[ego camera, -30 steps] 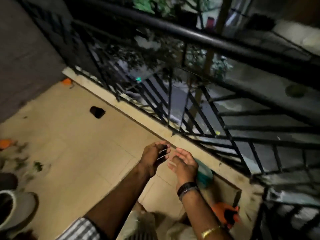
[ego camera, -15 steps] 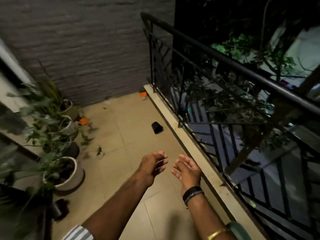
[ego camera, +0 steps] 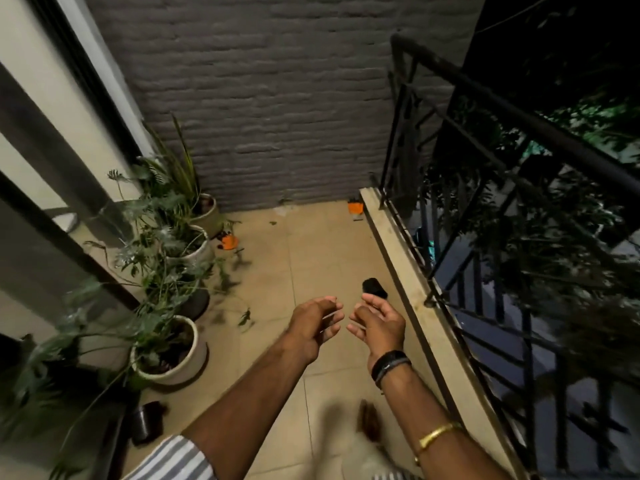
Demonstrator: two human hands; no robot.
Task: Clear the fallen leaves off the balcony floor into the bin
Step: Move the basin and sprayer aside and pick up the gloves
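Note:
My left hand [ego camera: 317, 323] and my right hand [ego camera: 379, 323] hover side by side over the tiled balcony floor [ego camera: 311, 244], fingers loosely curled with nothing visible in them. A green leaf [ego camera: 244, 317] lies on the tiles left of my left hand. A smaller green scrap [ego camera: 272, 223] sits near the far wall. Between my forearms there is a blurred brown clump [ego camera: 369, 422] low on the floor. No bin is in view.
Potted plants [ego camera: 173, 348] line the left wall. A small black pot [ego camera: 374, 287] lies on its side just beyond my right hand; another black pot [ego camera: 147, 420] stands lower left. Orange objects [ego camera: 355, 206] [ego camera: 229, 241] sit on the floor. Black railing [ego camera: 485, 258] and a kerb run along the right.
The view has swung from the railing to look along the balcony toward the brick wall. Both hands stay together in front of me, still holding nothing.

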